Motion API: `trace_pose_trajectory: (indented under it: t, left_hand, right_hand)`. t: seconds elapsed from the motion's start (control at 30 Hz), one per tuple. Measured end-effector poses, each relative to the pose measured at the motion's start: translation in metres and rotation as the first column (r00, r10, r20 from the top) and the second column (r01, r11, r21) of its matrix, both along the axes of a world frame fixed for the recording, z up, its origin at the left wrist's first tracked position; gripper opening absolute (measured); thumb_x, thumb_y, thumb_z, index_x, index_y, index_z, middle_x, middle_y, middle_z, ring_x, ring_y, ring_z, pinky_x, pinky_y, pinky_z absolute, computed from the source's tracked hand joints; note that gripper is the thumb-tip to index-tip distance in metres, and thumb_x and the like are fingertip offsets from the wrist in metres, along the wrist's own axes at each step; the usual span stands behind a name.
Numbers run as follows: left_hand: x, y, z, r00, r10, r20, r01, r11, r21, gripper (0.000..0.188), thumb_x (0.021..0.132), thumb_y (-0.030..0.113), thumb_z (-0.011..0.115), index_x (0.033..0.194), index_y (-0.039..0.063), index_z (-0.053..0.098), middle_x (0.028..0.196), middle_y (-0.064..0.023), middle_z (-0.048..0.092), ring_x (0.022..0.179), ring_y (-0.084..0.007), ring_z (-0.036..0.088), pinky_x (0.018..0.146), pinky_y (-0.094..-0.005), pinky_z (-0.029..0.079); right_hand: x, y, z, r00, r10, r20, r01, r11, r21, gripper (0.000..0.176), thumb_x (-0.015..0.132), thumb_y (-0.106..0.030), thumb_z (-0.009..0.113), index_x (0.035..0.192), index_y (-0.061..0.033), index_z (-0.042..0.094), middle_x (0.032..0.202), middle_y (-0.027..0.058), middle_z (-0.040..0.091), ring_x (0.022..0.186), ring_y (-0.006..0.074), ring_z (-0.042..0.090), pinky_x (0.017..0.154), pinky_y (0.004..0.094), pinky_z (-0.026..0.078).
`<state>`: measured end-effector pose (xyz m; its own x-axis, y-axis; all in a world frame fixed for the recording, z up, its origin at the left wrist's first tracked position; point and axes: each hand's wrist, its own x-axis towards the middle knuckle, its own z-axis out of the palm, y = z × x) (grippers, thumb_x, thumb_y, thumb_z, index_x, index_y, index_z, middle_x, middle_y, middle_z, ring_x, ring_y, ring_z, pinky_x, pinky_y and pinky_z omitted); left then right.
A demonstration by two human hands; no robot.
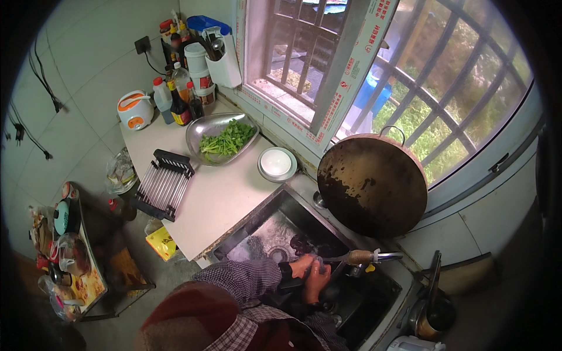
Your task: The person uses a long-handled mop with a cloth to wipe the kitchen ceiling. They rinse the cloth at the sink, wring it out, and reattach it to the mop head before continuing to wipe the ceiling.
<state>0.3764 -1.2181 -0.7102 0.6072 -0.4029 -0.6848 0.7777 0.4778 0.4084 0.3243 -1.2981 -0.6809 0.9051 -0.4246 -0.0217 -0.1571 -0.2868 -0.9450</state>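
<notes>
Both hands meet over the dark double-bowl sink, just below the spout of the faucet. My left hand reaches in from the left, its fingers at a small wet item that is too blurred to name. Against it, my right hand is curled with its fingers up; which hand holds the item is unclear. Water and a drain strainer show in the left bowl, along with a dark item near the hands.
A large wok leans against the window behind the sink. On the counter are stacked bowls, a metal dish of leafy greens, a drying rack, several bottles and a small white-orange appliance. A cluttered table stands left.
</notes>
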Motion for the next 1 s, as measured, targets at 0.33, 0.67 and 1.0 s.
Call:
trace_pose_trajectory:
  t: [0.33,0.67,1.0]
  left_hand:
    - [-0.004,-0.008,0.013,0.930,-0.140,0.340,-0.010,0.915,0.404,0.032,0.091,0.022,0.048,0.119,0.007,0.052,0.114,-0.0073,0.055,0.110,-0.0178,0.047,0.094,-0.0323,0.038]
    - [-0.008,-0.001,0.039,0.961,-0.104,0.255,0.037,0.966,0.255,0.033,0.091,0.028,0.054,0.120,0.012,0.051,0.112,-0.0055,0.056,0.109,-0.0164,0.048,0.093,-0.0281,0.038]
    - [-0.001,-0.005,0.014,0.992,0.009,-0.128,0.029,0.956,0.293,0.066,0.088,0.049,0.055,0.143,0.021,0.031,0.141,-0.0053,0.037,0.127,-0.0191,0.033,0.108,-0.0358,0.024]
  right_hand:
    - [0.015,-0.045,-0.021,0.968,0.243,0.071,-0.251,0.958,0.139,0.042,0.083,-0.007,0.062,0.121,0.0002,0.047,0.116,0.0166,0.052,0.108,0.0274,0.051,0.093,0.0354,0.040]
    - [0.017,-0.041,-0.011,0.872,0.446,0.204,-0.343,0.852,-0.395,0.021,0.086,-0.013,0.060,0.106,-0.0062,0.055,0.095,0.0078,0.057,0.088,0.0192,0.057,0.075,0.0301,0.046]
    - [0.015,-0.006,0.023,0.992,0.121,0.034,-0.125,0.936,0.329,0.032,0.074,-0.007,0.072,0.102,-0.0028,0.057,0.099,0.0060,0.059,0.090,0.0143,0.053,0.083,0.0282,0.044]
